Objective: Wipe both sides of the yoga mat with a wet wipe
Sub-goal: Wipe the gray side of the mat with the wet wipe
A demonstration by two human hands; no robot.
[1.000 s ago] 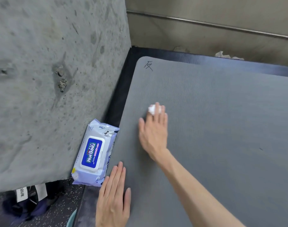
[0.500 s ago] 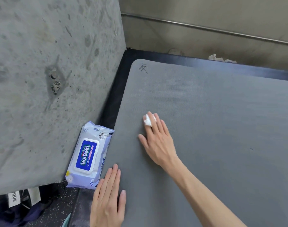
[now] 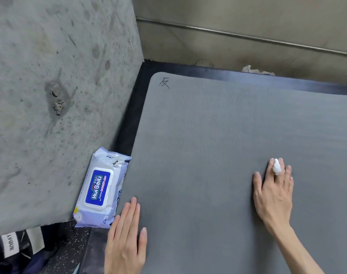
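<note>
Across the centre and right of the frame lies the grey yoga mat (image 3: 218, 145), soft, floppy, grippy-looking; best lifted by an edge. Lower centre, left hand (image 3: 125, 240) presses flat, fingers straight. Right hand (image 3: 274, 192), right of centre, pins the small wet wipe (image 3: 276, 166) between straight fingers.

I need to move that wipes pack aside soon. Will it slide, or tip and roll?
The wipes pack lies flat on its broad side, so it would probably slide rather than roll or tip. Its soft film wrapper looks squashy, likely sagging when lifted. The rigid flip lid seems the firmest place to push.
</note>
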